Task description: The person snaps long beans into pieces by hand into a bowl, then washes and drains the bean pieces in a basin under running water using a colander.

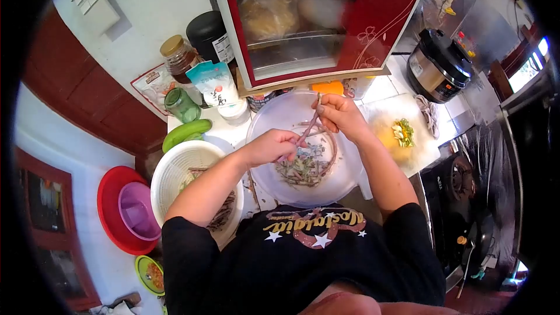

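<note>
A long, thin, dusky-purple bean (308, 130) slants from near left to far right above a translucent bowl (262, 125); short green and purplish pieces (303, 170) lie heaped inside.

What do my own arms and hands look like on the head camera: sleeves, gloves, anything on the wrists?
Both the left hand and the right hand are bare, with no gloves, watch or bracelet visible. The forearms are uncovered too. The sleeves are short, plain and black, part of a black T-shirt with lettering and white stars.
</note>
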`<state>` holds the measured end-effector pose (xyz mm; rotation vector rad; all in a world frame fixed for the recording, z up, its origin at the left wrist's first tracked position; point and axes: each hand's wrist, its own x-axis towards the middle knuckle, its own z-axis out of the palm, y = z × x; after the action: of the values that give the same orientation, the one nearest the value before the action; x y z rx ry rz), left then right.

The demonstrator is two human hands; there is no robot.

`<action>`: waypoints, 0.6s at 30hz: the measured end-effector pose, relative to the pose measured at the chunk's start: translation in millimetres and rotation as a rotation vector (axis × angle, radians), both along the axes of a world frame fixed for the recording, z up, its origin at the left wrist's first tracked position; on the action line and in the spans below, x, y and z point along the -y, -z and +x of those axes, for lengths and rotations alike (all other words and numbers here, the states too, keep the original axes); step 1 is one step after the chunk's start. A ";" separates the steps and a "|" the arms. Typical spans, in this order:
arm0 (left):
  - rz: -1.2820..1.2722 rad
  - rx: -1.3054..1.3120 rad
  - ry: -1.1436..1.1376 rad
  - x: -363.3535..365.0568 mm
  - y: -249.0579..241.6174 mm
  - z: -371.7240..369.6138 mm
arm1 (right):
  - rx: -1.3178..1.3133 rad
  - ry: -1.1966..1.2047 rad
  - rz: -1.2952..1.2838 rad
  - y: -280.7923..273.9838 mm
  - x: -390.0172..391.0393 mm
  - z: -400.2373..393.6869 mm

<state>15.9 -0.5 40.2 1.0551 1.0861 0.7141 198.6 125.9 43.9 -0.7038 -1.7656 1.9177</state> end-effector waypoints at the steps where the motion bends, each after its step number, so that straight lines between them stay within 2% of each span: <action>1: 0.060 -0.097 0.013 0.2 -3.0 3.0 | -0.001 0.009 0.033 -0.3 1.1 -1.3; 3: 0.132 -0.248 -0.034 2.0 -9.8 11.3 | 0.000 0.016 0.067 0.2 4.1 -3.3; 6: 0.158 -0.378 -0.010 -1.9 5.1 13.0 | -0.048 0.050 0.008 3.2 7.5 -0.6; 8: 0.263 -0.363 -0.043 0.1 5.0 14.3 | -0.169 0.079 -0.208 12.3 3.7 6.0; 9: 0.361 -0.345 -0.081 1.7 5.2 15.1 | -0.172 0.086 -0.208 17.1 3.5 8.7; 10: 0.359 -0.345 -0.075 3.2 5.7 16.8 | -0.228 0.086 -0.388 22.5 4.0 11.4; 11: 0.502 -0.405 -0.179 4.3 5.9 18.3 | -0.285 0.084 -0.566 28.6 4.0 14.0; 12: 0.645 -0.464 -0.285 4.0 4.8 18.7 | -0.290 0.086 -0.566 38.3 2.3 16.1; 13: 0.646 -0.468 -0.281 3.6 -0.1 17.4 | -0.354 0.120 -0.630 49.8 0.5 17.9; 15: 0.620 -0.194 -0.562 1.2 -12.6 9.6 | -0.404 0.223 -0.680 56.5 1.1 21.6; 16: 0.619 -0.194 -0.561 -4.7 -12.0 -0.4 | -0.404 0.224 -0.680 53.3 1.3 23.5; 18: 0.550 0.030 -0.714 -18.0 -8.6 -20.7 | -0.348 0.208 -0.562 45.1 4.9 28.1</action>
<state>-4.8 17.5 48.8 1.0960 1.2823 1.6655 226.8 121.0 -1.2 -0.6488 -0.9109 2.2355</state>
